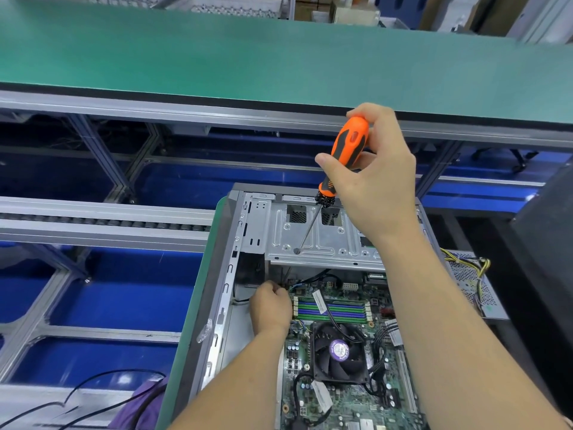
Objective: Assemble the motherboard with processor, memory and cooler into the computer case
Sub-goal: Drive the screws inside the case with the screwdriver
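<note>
An open grey computer case (231,243) lies on its side in front of me. Inside it sits the green motherboard (347,398) with a black cooler fan (339,355) and green and blue memory slots (335,308). My right hand (375,178) grips an orange and black screwdriver (345,150), held tilted, its tip on a screw in the silver drive bracket (313,240). My left hand (271,305) is curled at the board's top left corner; what its fingers hold is hidden.
A green conveyor belt (248,63) runs across the back behind aluminium rails (105,212). A perforated power supply with yellow cables (474,280) lies right of the case. Black cables and purple cloth (136,405) sit at the lower left.
</note>
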